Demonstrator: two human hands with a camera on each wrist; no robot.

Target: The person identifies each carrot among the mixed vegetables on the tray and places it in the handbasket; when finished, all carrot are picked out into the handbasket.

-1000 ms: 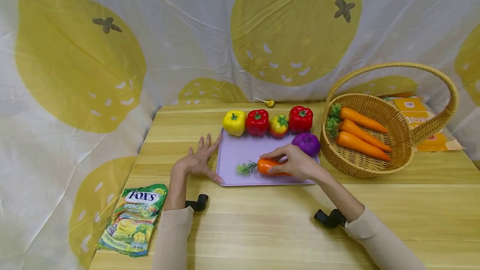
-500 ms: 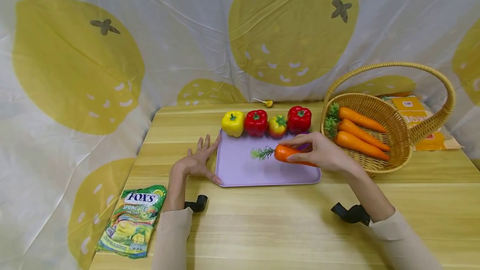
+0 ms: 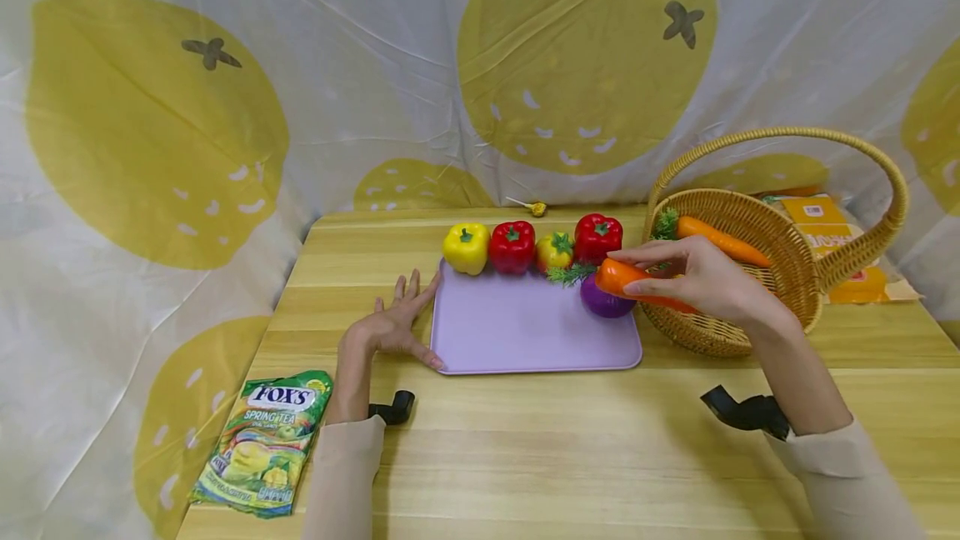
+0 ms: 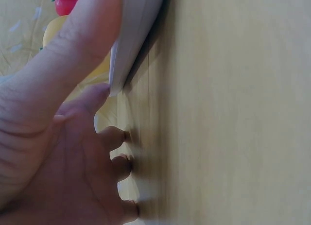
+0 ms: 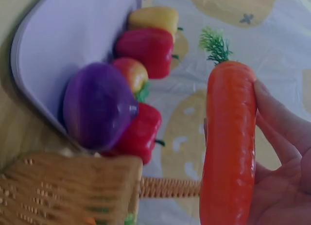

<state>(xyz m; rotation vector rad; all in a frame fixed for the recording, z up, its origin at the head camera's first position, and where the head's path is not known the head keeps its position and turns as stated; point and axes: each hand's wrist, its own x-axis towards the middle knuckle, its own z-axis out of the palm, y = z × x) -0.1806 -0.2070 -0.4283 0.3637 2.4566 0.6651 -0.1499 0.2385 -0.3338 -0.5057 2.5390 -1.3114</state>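
My right hand point(image 3: 716, 277) grips an orange carrot point(image 5: 229, 137) with a green leafy top. It holds the carrot raised above the tray's right end and the wicker basket's point(image 3: 686, 338) near left rim. My left hand point(image 3: 390, 327) lies with fingers spread at the left edge of the lilac tray point(image 3: 510, 336); its thumb and index finger touch the rim. A shiny purple round vegetable point(image 5: 97, 106) sits in the tray's right part, partly behind the carrot in the head view. In the basket a carrot point(image 3: 723, 242) shows; my right hand hides much of the basket's inside.
Along the tray's far edge stand a yellow bell pepper point(image 3: 466, 248), a red one point(image 3: 512, 247), a yellow-red fruit point(image 3: 555, 252) and another red pepper point(image 3: 597, 238). A lollipop point(image 3: 536, 208) lies behind them. A candy bag point(image 3: 262, 444) lies left; an orange package point(image 3: 825, 232) is behind the basket.
My right hand has lifted the carrot off the tray and carried it right and away from me, toward the basket. My left hand has stayed at the tray's left edge.
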